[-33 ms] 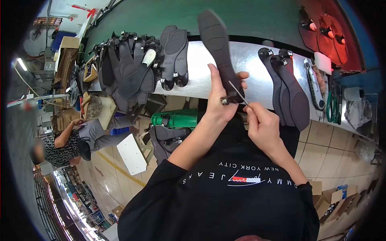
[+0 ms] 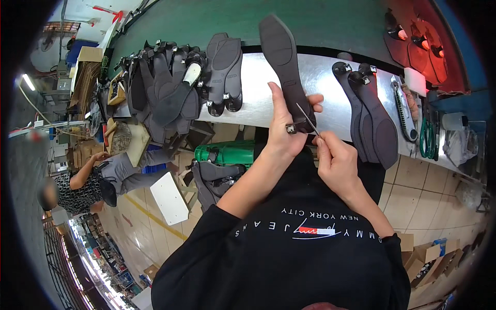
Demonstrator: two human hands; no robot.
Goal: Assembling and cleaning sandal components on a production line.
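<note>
My left hand [image 2: 285,127] is closed around the heel end of a dark grey sandal [image 2: 279,44], its sole turned up toward me and its toe pointing away. A black strap piece with a small metal buckle [image 2: 292,128] shows beside my palm. Between the thumb and fingers of my right hand [image 2: 337,157] is a thin pointed metal tool [image 2: 306,117]. The tool's tip lies over the sole near the heel; whether it touches cannot be seen. Three more sandals [image 2: 368,116] overlap on the metal table to the right, soles up.
Many sandals [image 2: 165,88] are heaped on the metal table [image 2: 254,85] at left. A utility knife [image 2: 404,111] and green-handled scissors [image 2: 427,137] lie at right. Beyond is a green work surface [image 2: 330,26]. A green bin [image 2: 227,153] stands below; a person [image 2: 85,181] sits at far left.
The sandal in my left hand has shifted slightly right and toward me at its toe end. The pointed tool has moved a little with it, still in my right hand.
</note>
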